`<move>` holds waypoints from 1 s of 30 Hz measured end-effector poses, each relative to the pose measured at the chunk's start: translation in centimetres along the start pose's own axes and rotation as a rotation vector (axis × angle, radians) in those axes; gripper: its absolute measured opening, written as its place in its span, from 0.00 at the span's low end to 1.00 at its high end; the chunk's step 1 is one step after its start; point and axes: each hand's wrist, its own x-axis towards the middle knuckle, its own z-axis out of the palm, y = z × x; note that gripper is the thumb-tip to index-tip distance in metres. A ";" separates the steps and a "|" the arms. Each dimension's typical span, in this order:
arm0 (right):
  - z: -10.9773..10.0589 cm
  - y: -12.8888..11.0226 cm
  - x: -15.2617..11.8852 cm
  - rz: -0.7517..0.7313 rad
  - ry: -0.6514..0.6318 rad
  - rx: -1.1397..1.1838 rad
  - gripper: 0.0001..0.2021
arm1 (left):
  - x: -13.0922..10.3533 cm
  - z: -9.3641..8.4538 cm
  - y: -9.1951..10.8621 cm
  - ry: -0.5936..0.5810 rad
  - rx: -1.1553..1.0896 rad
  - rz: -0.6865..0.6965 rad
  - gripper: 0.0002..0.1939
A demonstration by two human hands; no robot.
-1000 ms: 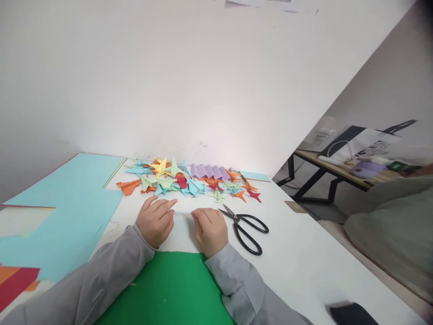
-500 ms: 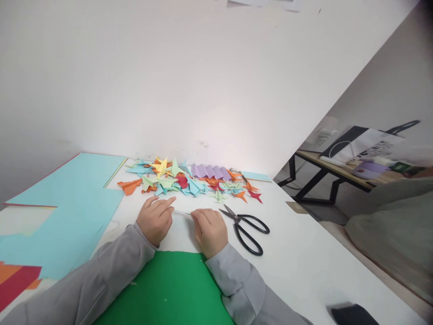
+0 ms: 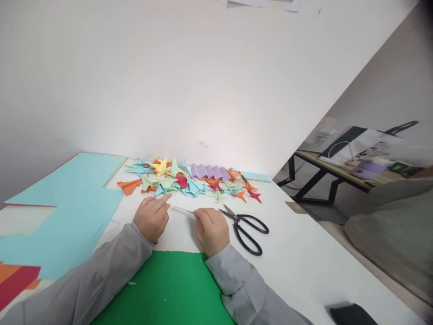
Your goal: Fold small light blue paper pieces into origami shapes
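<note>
My right hand (image 3: 212,231) is closed in a pinch on a thin pale-blue piece of paper (image 3: 182,209), seen edge-on and sticking out to the left. To the left of the paper's free end is my left hand (image 3: 152,218), a small gap away. Its index finger points out while the other fingers curl loosely; its thumb is hidden. Black-handled scissors (image 3: 248,228) lie with blades parted just right of my right hand. Beyond both hands, small folded paper shapes (image 3: 192,184) in several colours are heaped along the wall, with a pleated purple paper (image 3: 210,172) among them.
Large light-blue sheets (image 3: 67,198) cover the table's left side, with red and orange paper (image 3: 16,282) in front. A green sheet (image 3: 162,289) lies under my forearms. At the lower right edge sits a dark object (image 3: 352,313). A low table (image 3: 324,164) stands farther right.
My left hand has moved slightly left, away from the paper's end, and a gap shows there now. My right hand still pinches the paper, shifted a little right.
</note>
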 end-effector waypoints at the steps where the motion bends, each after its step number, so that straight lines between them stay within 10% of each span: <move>1: 0.0 0.0 0.0 -0.016 -0.010 0.002 0.07 | 0.0 0.0 0.0 -0.004 -0.003 -0.014 0.08; 10: -0.1 -1.1 0.6 -0.200 -0.101 0.080 0.08 | 0.6 -0.1 1.7 -0.070 -0.135 0.141 0.08; 30: -0.5 -1.1 0.7 -0.128 -0.136 0.058 0.06 | 0.6 -0.4 1.6 -0.091 -0.132 0.083 0.11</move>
